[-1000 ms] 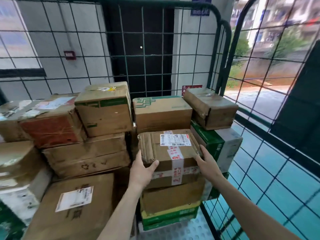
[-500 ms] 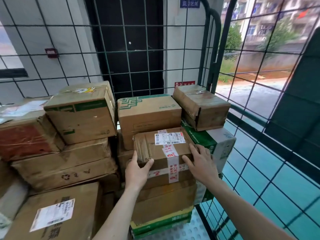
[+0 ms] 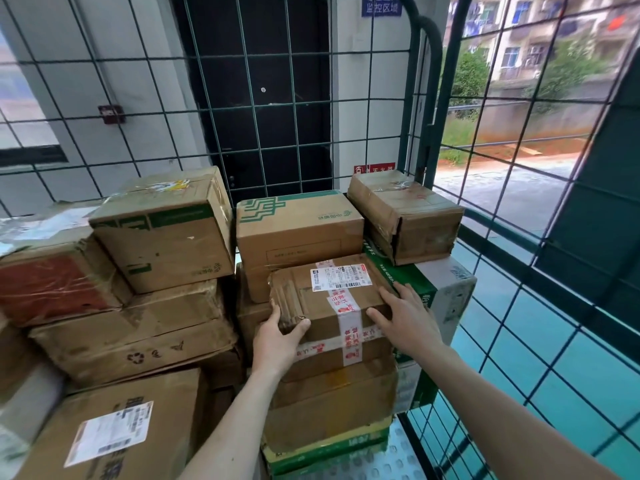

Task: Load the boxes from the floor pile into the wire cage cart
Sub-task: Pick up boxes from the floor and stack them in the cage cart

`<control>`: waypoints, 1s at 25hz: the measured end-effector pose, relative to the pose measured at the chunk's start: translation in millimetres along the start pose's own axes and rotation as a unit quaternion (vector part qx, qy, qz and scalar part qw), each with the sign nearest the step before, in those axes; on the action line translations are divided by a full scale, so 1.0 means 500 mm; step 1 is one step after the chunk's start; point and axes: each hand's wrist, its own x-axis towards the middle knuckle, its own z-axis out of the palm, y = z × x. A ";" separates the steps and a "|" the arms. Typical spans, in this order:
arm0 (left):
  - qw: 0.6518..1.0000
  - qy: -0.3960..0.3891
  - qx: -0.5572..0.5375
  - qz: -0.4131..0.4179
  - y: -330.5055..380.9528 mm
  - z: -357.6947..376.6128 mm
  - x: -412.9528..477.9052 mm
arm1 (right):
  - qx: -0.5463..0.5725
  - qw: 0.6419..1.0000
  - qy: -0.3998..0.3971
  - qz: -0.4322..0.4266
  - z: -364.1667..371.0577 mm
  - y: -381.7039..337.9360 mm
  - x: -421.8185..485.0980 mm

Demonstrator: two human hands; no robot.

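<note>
A small taped brown box (image 3: pixel 322 299) with a white shipping label lies on top of a stack of boxes inside the green wire cage cart (image 3: pixel 429 140). My left hand (image 3: pixel 278 336) grips its near left corner, thumb over the top edge. My right hand (image 3: pixel 403 315) lies flat with straight fingers across the box's right end, touching the green-and-white carton (image 3: pixel 446 292) beside it. Behind it stands a brown box with a green printed pattern (image 3: pixel 298 225).
Several cardboard boxes fill the cart: a green-striped one (image 3: pixel 162 230) upper left, a red-sided one (image 3: pixel 52 282), a long flat one (image 3: pixel 131 334), a labelled one (image 3: pixel 114 431) near left, a taped one (image 3: pixel 405 216) upper right. Wire mesh walls stand behind and right. Metal cart floor (image 3: pixel 388 462) shows below.
My right hand slid from the box's right side up onto its top right end. The left hand stayed on the left corner. The view tilted upward and shifted slightly right.
</note>
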 end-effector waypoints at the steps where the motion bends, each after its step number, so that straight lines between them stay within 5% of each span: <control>1: 1.000 -0.003 0.009 -0.002 0.005 -0.001 -0.003 | 0.007 1.000 -0.005 -0.001 -0.004 -0.001 0.000; 6: 0.992 0.022 0.124 0.008 0.049 -0.021 -0.029 | 0.027 0.995 -0.091 0.009 -0.058 -0.018 -0.013; 10: 0.982 0.044 0.062 0.174 0.067 -0.021 -0.167 | 0.163 0.987 -0.002 0.003 -0.075 -0.048 -0.149; 15: 0.972 -0.085 0.020 0.218 0.020 -0.023 -0.281 | 0.340 0.938 0.022 0.063 -0.061 -0.016 -0.341; 25: 0.899 -0.358 -0.024 0.251 -0.062 0.009 -0.572 | 0.345 0.893 0.131 0.256 -0.061 0.043 -0.875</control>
